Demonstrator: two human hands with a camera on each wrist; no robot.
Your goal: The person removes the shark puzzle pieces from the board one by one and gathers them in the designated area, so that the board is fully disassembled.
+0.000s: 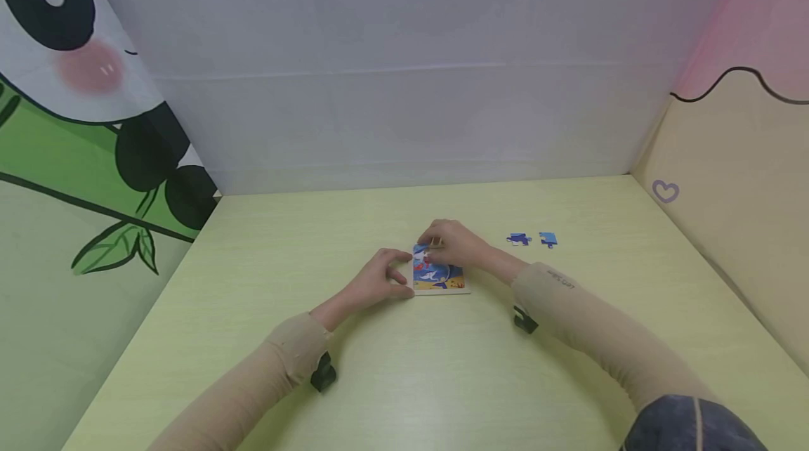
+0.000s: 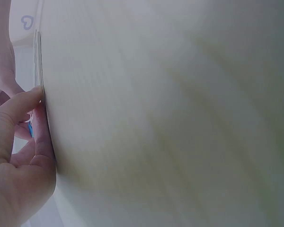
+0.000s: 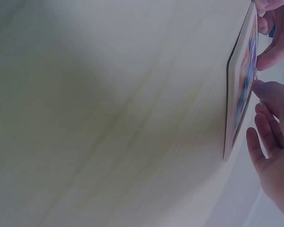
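Observation:
A small jigsaw puzzle board (image 1: 440,292) with a pale border and a blue sea picture lies on the table. My left hand (image 1: 378,279) holds its left edge, thumb at the near corner and index finger farther up the side. Over the board's far part, my right hand (image 1: 456,244) pinches a small puzzle piece (image 3: 261,102), seen mostly edge-on and largely covered by the fingers. To the right of that hand lie two loose pieces: a dark blue puzzle piece (image 1: 520,239) and a lighter blue puzzle piece (image 1: 548,239).
The pale wood-grain table (image 1: 392,381) reaches back to a grey-white wall panel (image 1: 404,121). Cartoon-printed panels stand at the left (image 1: 63,226) and right (image 1: 733,177). A dark rounded thing (image 1: 692,426) shows at the lower right.

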